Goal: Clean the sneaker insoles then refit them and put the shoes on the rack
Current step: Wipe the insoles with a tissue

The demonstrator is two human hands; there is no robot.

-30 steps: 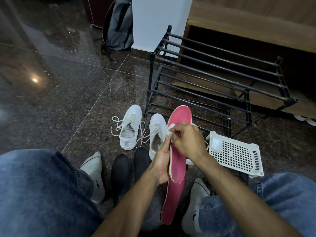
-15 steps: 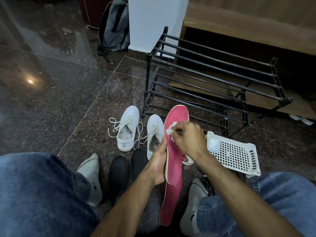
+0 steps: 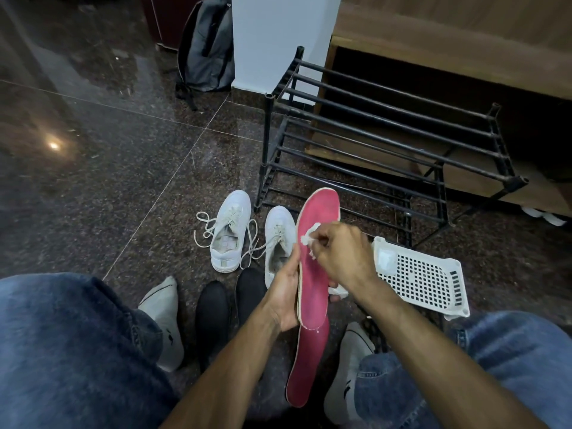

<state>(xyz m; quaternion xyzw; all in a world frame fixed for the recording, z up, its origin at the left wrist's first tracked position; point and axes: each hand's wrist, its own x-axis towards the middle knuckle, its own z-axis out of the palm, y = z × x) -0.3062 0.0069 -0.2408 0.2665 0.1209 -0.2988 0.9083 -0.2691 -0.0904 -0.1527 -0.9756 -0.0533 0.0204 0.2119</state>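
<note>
No text, number or brand name is showing clearly enough to read in this view. The grey ankle socks are carrying a small dark mark on the side, but it is too small and blurred to tell as a logo or letters.

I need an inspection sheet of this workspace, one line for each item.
Surface: dark polished stone floor.
Job's things: two pink insoles, upper insole wiped, lower insole beneath; two white sneakers unlaced; black rack holds no shoes.
Clutter: white basket; black shoes.
Grips: left hand holds upper insole; right hand pinches white wipe.
Cables: nothing seen.
Surroundings: grey backpack, wooden cabinet.
</note>
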